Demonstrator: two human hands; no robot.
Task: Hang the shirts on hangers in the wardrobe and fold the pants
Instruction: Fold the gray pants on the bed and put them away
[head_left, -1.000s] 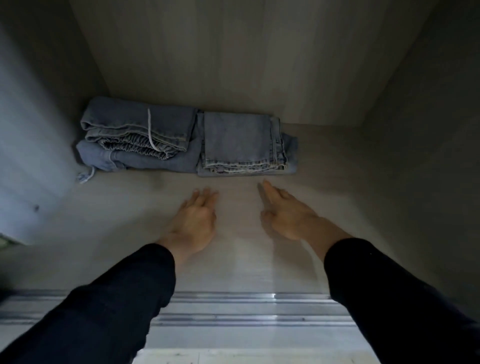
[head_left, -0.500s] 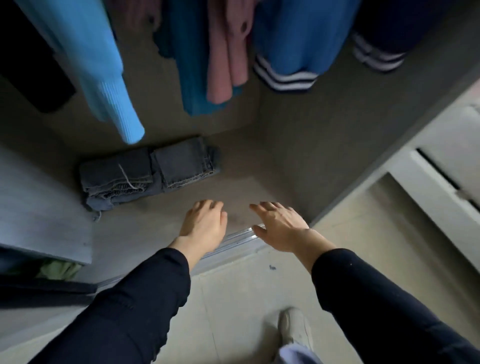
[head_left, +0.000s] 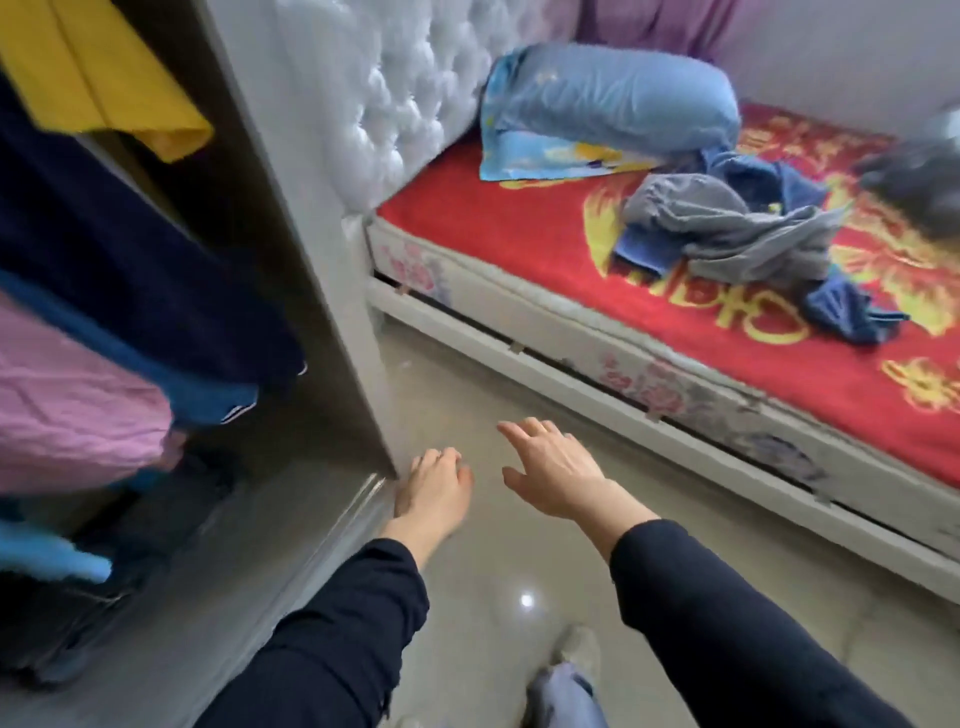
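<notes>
The heap of clothes (head_left: 727, 228) lay rumpled on the bed (head_left: 519, 244), grey cloth thrown over blue, well apart from me, and by the look of it that was the next job. From where I stood I could not tell which piece was a shirt and which was pants. My left hand (head_left: 434, 486) hung empty, fingers relaxed, just beside the bottom corner of the wardrobe (head_left: 311, 260). My right hand (head_left: 550, 473) was empty too, fingers spread and palm down, nearer the bed. The two were apart, both over the floor (head_left: 493, 571). To my mind, the clean way was to take the top grey piece alone, lift it clear of the blue and shake it open. I should find a collar or a waistband before choosing hanger or fold. Pants would fold best flat on the bare red cover, legs matched. Inside the wardrobe the yellow top (head_left: 104, 67), the navy top (head_left: 130, 249) and the pink top (head_left: 67, 405) hung close together. A blue pillow (head_left: 613, 98) sat by the headboard (head_left: 405, 104).
</notes>
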